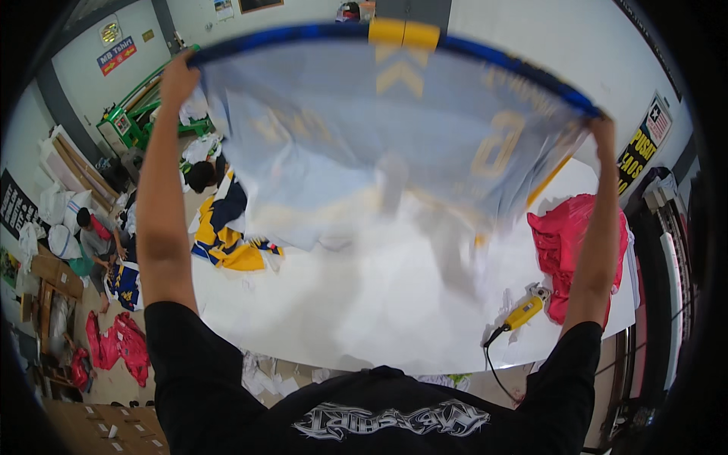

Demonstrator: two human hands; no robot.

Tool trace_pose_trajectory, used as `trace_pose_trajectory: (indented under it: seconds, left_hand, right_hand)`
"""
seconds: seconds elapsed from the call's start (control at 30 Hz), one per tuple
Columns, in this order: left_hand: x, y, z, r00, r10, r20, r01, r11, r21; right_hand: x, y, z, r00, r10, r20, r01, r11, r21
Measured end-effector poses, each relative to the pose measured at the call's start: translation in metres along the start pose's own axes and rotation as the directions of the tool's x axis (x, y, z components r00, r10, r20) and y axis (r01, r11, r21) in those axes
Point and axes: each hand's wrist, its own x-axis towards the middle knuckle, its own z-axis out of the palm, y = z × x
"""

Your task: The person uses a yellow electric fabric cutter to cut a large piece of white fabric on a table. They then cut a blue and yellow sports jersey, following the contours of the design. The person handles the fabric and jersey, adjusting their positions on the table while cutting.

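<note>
Both arms are raised, stretching a thin, pale grey-blue fabric piece (pixel 318 129) with yellow markings and a dark blue, yellow-patched top edge over a white table (pixel 334 318). My left hand (pixel 179 80) grips its upper left corner. My right hand (pixel 599 129) holds the upper right corner. The lower part of the fabric is blurred. Yellow, navy and white garments (pixel 224 239) lie at the table's left, and a red fabric pile (pixel 569 250) at the right. A yellow corded cutting tool (pixel 525 311) rests beside the red pile.
A seated co-worker (pixel 98 250) works among garments at the left; another person's dark head (pixel 201 176) shows beyond the table. A green machine (pixel 125 125) stands back left, cardboard boxes (pixel 106 425) lower left. Red fabric (pixel 129 349) lies on the floor. Dark equipment (pixel 660 250) lines the right.
</note>
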Motion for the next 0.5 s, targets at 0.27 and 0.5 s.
trace_pose_trajectory:
  seconds: [0.27, 0.5]
  left_hand:
    - [-0.087, 0.034, -0.056, 0.96, 0.229, -0.162, -0.229, 0.973, 0.022]
    - [-0.274, 0.069, 0.035, 0.955, 0.158, 0.251, -0.124, 0.982, -0.143]
  right_hand:
    - [-0.076, 0.015, -0.151, 0.921, -0.245, -0.303, 0.1, 0.901, -0.422]
    - [-0.206, 0.123, -0.081, 0.994, 0.05, 0.1, -0.025, 0.971, -0.238]
